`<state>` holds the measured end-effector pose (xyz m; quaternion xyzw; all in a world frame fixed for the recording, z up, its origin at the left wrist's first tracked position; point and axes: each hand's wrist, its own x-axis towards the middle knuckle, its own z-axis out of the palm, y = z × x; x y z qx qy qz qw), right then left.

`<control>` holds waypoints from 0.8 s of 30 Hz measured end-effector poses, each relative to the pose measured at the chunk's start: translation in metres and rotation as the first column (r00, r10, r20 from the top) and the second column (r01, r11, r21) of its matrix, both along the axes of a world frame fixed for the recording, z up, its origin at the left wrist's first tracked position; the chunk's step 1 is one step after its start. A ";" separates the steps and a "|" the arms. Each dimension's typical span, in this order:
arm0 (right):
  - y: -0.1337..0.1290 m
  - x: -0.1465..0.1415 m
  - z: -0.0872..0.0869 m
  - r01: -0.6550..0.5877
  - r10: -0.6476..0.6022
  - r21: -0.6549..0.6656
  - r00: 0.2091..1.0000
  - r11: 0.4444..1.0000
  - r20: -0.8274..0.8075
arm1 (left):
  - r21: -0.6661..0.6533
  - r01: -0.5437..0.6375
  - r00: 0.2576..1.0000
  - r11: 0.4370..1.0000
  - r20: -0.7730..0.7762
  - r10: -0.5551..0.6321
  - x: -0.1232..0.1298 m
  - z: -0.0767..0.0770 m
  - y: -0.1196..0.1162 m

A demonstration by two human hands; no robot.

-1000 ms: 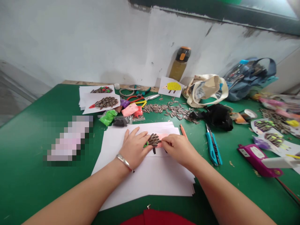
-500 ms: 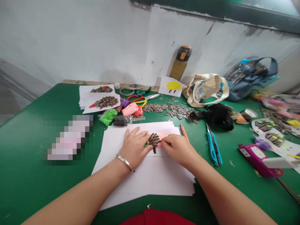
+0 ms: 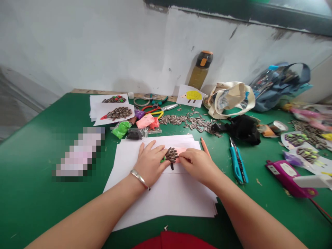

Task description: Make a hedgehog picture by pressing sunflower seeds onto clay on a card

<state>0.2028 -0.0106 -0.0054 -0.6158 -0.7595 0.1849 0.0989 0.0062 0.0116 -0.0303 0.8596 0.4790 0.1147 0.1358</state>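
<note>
View shifted slightly; seed cluster (image 3: 171, 154) lies between left hand (image 3: 151, 162) and right hand (image 3: 197, 163).

Soft light — faint shadows on the wall (image 3: 90, 45) (right edge blurred).

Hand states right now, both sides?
Left hand: open, spread over the white paper, not gripping anything visible.
Right hand: closed in a pinch beside the seed cluster; whether it holds a seed cannot be told.

Green tabletop (image 3: 33, 162) by scuffed off-white wall (image 3: 90, 45), bare wood strip (image 3: 103, 92) along the table's back edge. Dark green band (image 3: 233, 18) upper right, bright glare (image 3: 308, 7) above.
</note>
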 end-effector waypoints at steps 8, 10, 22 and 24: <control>-0.004 0.002 0.001 -0.025 0.031 0.096 0.997 0.995 -0.066 | -0.002 0.016 1.000 1.000 0.004 -0.016 -0.001 0.003 -0.002; -0.005 0.001 0.000 -0.045 0.057 0.114 0.993 0.992 -0.102 | 0.018 0.016 1.000 1.000 0.009 -0.016 -0.001 0.001 -0.001; -0.006 0.000 0.002 -0.101 0.113 0.144 0.990 0.984 -0.082 | 0.287 0.047 0.984 0.957 0.150 -0.093 -0.003 0.000 -0.007; -0.006 -0.001 0.000 -0.117 0.129 0.148 0.989 0.982 -0.077 | 0.268 0.046 0.986 0.962 0.144 -0.087 -0.004 -0.001 -0.005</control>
